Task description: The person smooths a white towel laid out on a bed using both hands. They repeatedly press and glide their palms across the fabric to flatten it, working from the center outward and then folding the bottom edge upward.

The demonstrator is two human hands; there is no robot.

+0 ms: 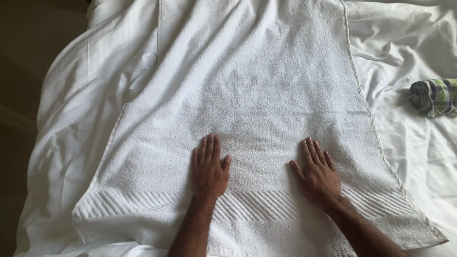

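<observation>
Two flat, open hands, the left hand [208,167] and right hand [317,172], press palms-down on a white towel [247,95] spread over the bed [409,157], gripping nothing. Soft and limp, it looks best taken by its ribbed near hem, just behind both wrists.

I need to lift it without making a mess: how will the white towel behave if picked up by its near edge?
The white towel will probably droop; it already follows the rumpled sheet beneath. Its thick looped pile suggests moderate weight and little slipperiness. With the left hand and right hand lying flat, it likely bunches if pushed.
</observation>
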